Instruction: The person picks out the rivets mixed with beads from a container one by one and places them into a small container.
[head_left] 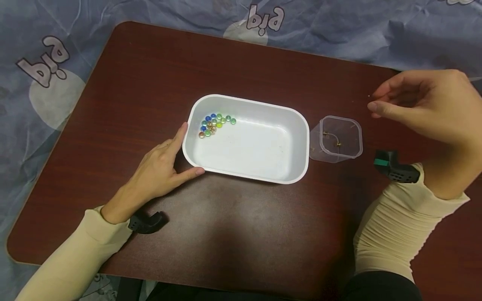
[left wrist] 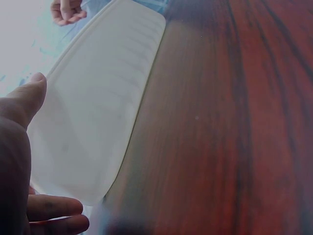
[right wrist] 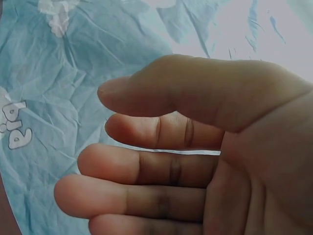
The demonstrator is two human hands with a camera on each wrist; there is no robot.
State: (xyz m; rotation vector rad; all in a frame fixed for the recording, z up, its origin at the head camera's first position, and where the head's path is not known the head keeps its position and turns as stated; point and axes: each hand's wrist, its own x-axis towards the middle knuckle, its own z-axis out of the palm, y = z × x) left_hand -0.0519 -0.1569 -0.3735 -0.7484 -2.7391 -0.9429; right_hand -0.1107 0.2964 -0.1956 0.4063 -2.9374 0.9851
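Observation:
My left hand rests at the left end of a white rectangular basin, fingers along its end wall and thumb tip at the near rim. In the left wrist view the thumb lies at the rim of the basin, with the fingers beyond its end. Several glass marbles cluster in the basin's left part, with small gold-coloured pieces among them. My right hand is raised to the right, beyond a clear plastic container. Its fingers are loosely bent, and the palm shows nothing held.
Inside the clear container, which stands close against the basin's right end, are small brass-coloured pieces. Both stand on a dark reddish-brown wooden table. A crumpled blue-grey sheet with printed letters lies behind the table and along its left side.

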